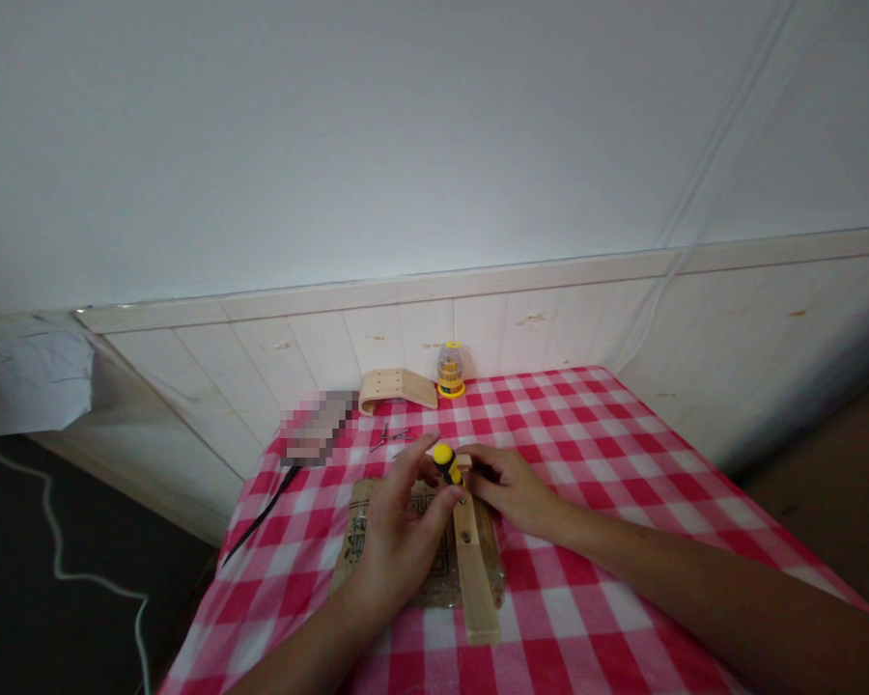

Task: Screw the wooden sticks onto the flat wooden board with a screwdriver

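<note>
My left hand (398, 526) pinches a small screwdriver with a yellow and black handle (445, 463), held upright over the far end of a pale wooden slat (474, 569). My right hand (511, 487) grips the far end of that slat from the right, fingers curled round it. The slat lies lengthwise over a brown printed pad (358, 541) on the red and white checked tablecloth (608, 463). The screwdriver's tip is hidden behind my fingers.
At the table's far edge lie a curved wooden piece (397, 388) and a yellow-based clear bit holder (450, 372). Small metal parts (391, 439) lie beyond my hands. A blurred object (319, 427) with a black cable (261, 516) sits left. White panelled wall behind; a white cord (58, 560) on the dark floor.
</note>
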A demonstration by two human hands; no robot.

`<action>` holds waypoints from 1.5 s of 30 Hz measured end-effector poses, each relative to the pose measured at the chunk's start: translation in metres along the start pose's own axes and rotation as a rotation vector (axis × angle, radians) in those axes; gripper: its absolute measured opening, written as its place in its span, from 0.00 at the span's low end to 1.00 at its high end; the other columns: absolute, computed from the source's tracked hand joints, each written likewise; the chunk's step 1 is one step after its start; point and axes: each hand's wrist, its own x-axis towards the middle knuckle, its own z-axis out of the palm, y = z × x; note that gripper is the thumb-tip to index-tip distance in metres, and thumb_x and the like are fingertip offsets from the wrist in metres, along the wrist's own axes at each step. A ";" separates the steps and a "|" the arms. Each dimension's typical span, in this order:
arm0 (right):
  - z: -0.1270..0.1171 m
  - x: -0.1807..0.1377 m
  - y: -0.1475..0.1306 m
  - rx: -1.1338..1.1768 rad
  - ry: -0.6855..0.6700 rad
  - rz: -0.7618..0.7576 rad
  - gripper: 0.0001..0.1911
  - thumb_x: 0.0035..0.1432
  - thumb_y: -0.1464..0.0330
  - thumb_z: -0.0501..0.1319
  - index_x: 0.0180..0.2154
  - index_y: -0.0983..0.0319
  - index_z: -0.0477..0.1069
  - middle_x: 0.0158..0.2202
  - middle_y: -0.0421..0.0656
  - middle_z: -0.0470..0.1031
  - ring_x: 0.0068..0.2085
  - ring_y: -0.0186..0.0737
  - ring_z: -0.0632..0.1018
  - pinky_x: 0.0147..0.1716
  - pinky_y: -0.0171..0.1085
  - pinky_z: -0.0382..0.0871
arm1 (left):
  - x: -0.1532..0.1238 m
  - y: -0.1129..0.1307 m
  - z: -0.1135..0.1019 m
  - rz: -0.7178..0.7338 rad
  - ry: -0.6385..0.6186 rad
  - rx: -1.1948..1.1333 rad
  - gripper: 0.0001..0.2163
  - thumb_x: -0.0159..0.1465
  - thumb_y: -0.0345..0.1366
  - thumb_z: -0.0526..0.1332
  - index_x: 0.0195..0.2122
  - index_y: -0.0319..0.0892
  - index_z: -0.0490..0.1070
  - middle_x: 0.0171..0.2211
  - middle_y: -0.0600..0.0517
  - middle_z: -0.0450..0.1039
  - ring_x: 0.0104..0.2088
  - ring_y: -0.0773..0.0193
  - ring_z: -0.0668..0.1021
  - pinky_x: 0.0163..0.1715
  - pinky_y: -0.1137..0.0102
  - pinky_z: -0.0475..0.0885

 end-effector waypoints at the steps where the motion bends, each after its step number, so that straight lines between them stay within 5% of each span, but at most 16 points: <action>1: 0.000 0.000 0.000 -0.002 -0.004 -0.001 0.11 0.63 0.68 0.61 0.46 0.62 0.78 0.42 0.47 0.84 0.43 0.47 0.82 0.45 0.44 0.76 | -0.001 -0.001 0.000 -0.002 -0.003 -0.007 0.27 0.64 0.33 0.67 0.64 0.50 0.65 0.43 0.51 0.79 0.41 0.61 0.80 0.44 0.65 0.75; 4: 0.000 0.000 -0.001 -0.003 -0.013 -0.001 0.11 0.62 0.69 0.60 0.44 0.63 0.78 0.40 0.47 0.83 0.43 0.47 0.82 0.44 0.44 0.75 | -0.002 -0.002 0.000 0.027 -0.006 0.029 0.31 0.65 0.32 0.65 0.69 0.51 0.60 0.44 0.50 0.79 0.41 0.62 0.80 0.44 0.66 0.75; 12: 0.000 0.001 -0.005 0.010 -0.016 -0.015 0.11 0.62 0.69 0.61 0.44 0.62 0.78 0.41 0.46 0.83 0.44 0.47 0.82 0.47 0.44 0.75 | -0.001 0.001 -0.001 0.193 0.047 0.160 0.23 0.66 0.30 0.65 0.62 0.51 0.70 0.43 0.51 0.81 0.39 0.63 0.82 0.41 0.69 0.77; 27: 0.000 0.000 -0.002 -0.012 -0.012 -0.012 0.10 0.63 0.67 0.61 0.44 0.61 0.79 0.39 0.45 0.83 0.41 0.45 0.82 0.42 0.41 0.75 | -0.002 -0.012 0.002 0.043 0.000 0.054 0.25 0.63 0.32 0.67 0.62 0.49 0.67 0.44 0.50 0.79 0.43 0.60 0.82 0.46 0.64 0.77; 37: -0.001 0.000 0.000 -0.028 -0.005 -0.004 0.09 0.62 0.69 0.62 0.43 0.61 0.78 0.39 0.44 0.83 0.42 0.46 0.82 0.45 0.43 0.75 | -0.002 -0.007 0.002 0.048 -0.015 0.054 0.25 0.64 0.32 0.67 0.62 0.50 0.68 0.47 0.48 0.79 0.45 0.59 0.82 0.49 0.62 0.76; 45: 0.000 0.000 0.000 0.019 -0.010 -0.001 0.09 0.62 0.69 0.62 0.44 0.61 0.78 0.40 0.44 0.83 0.41 0.45 0.82 0.47 0.43 0.76 | 0.001 0.003 0.001 0.142 0.027 0.161 0.29 0.64 0.31 0.66 0.67 0.52 0.65 0.42 0.51 0.80 0.39 0.62 0.82 0.42 0.67 0.77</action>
